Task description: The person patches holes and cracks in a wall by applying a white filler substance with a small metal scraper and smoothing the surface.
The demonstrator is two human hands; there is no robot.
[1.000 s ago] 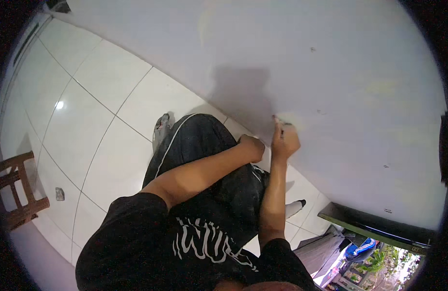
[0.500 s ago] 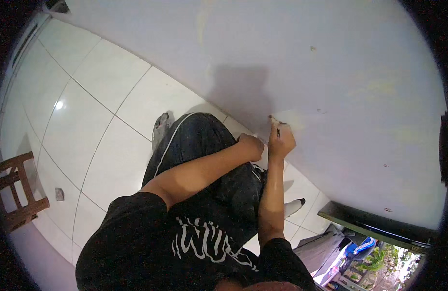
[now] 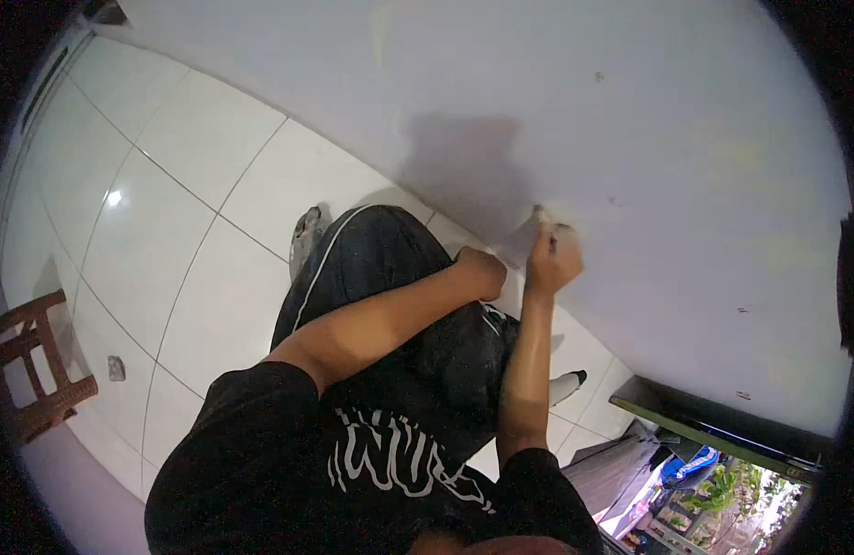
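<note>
My right hand (image 3: 554,264) is raised against the pale wall (image 3: 686,129), its fingers closed in a pinch. Motion blurs the fingertips, and whatever small thing sits between them is too indistinct to name. A lighter, yellowish smear shows on the wall beside them. Closed and curled, my left hand (image 3: 482,274) rests at my bent knee (image 3: 390,236), near the wall's foot. Its fingers are turned away, so anything inside them is hidden.
White floor tiles (image 3: 214,268) run along the wall. A brown wooden chair (image 3: 48,398) stands at the far left, with a small grey block (image 3: 117,368) on the floor beside it. A dark green door frame (image 3: 695,430) borders an opening at the lower right.
My right hand has moved slightly right along the wall, still pinched. My left hand has hardly moved.
</note>
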